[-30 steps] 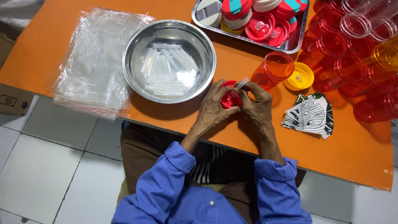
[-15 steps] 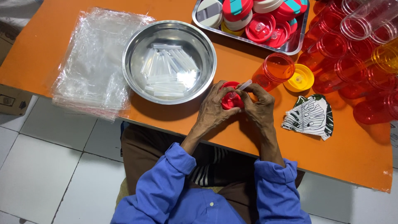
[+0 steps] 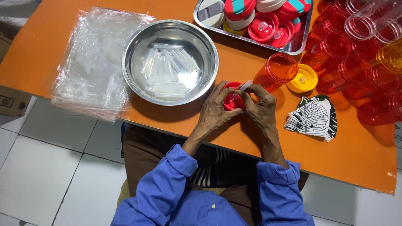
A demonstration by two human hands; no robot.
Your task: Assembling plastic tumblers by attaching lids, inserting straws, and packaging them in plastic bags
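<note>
My left hand (image 3: 215, 109) grips the red lid (image 3: 231, 101), centre frame — right hand (image 3: 260, 108) pinches the clear tube (image 3: 244, 86). I'd keep lid steady & push tube in straight, w/o bending it.

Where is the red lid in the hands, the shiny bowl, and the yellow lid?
red lid (image 3: 230, 103), head view, on its red top between the hands.
shiny bowl (image 3: 136, 50), head view, on its bare inner wall.
yellow lid (image 3: 302, 78), head view, on its middle.
</note>
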